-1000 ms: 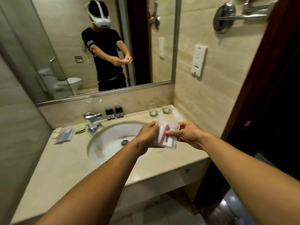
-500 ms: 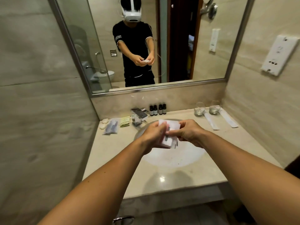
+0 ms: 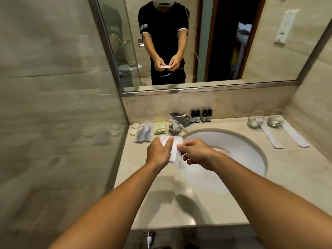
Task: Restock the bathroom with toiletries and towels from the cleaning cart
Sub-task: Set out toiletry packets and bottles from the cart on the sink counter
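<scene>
Both hands hold a small stack of white toiletry packets [image 3: 173, 148] above the counter [image 3: 179, 198], over its left part just beside the left rim of the sink [image 3: 242, 146]. The left hand [image 3: 159, 153] grips the packets from the left with its fingers curled under and the thumb laid over the top. The right hand [image 3: 196, 153] pinches their right edge between thumb and forefinger, the other fingers curled below.

Along the counter's back edge, from the left corner: two round soaps [image 3: 134, 129], a clear sachet with dark contents [image 3: 143, 134], and a green-and-yellow packet [image 3: 160, 128], all lying flat and close together. The chrome faucet [image 3: 178, 123] stands behind the sink, and four small dark bottles [image 3: 200, 116] stand in a row against the back wall just right of it. Near the back right corner are two drinking glasses [image 3: 264, 119], with two long white paper sleeves [image 3: 282, 134] lying in front of them and angled towards the right edge. The mirror [image 3: 233, 42] above reflects the person holding the packets.
</scene>
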Demonstrator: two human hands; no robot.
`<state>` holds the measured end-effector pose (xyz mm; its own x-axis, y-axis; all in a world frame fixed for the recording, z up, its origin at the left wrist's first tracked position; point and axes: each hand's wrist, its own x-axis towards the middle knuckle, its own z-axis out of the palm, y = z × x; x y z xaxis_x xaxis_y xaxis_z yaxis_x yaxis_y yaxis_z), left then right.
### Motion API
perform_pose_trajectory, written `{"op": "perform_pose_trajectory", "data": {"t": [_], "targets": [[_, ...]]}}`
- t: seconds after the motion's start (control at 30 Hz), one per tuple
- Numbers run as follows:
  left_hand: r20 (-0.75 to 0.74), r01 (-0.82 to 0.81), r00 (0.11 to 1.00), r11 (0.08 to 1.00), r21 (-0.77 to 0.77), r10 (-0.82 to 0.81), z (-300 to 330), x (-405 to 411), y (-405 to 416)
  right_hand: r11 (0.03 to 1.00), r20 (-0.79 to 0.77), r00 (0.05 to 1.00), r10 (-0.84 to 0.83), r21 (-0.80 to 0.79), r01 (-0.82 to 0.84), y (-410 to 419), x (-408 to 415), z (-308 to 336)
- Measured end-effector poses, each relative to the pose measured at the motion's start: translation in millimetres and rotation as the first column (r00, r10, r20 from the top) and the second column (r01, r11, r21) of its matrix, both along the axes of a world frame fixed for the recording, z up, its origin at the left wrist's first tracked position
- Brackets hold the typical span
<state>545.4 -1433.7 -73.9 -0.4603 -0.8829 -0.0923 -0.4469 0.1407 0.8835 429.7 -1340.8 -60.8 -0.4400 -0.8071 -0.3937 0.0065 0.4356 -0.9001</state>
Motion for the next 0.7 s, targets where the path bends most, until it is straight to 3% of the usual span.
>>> {"op": "perform_pose_trajectory", "data": {"t": [0.17, 0.33, 0.6, 0.7], "targets": [[0.168, -0.096, 0.979, 0.988, -0.117, 0.115, -28.1, -9.5, -43.8, 0.997, 0.044, 0.997, 0.070, 0.026, -0.071, -45.2, -9.9, -23.6], [0.171, -0.118, 0.981, 0.984, 0.134, 0.095, -54.9, -28.3, -84.7, 0.994, -0.026, 1.000, 0.005, 0.107, -0.002, -91.8, -36.9, -51.9], [0.233, 0.215, 0.942, 0.966, 0.141, -0.243, -88.0, -36.7, -132.2, 0.971, -0.177, 0.982, -0.071, 0.214, 0.109, -156.4, -67.4, -112.8], [0.349, 0.317, 0.885, 0.948, 0.032, -0.308, -105.2, -35.8, -143.0, 0.963, -0.185, 0.980, -0.078, 0.240, 0.122, -179.1, -68.8, -128.0]]}}
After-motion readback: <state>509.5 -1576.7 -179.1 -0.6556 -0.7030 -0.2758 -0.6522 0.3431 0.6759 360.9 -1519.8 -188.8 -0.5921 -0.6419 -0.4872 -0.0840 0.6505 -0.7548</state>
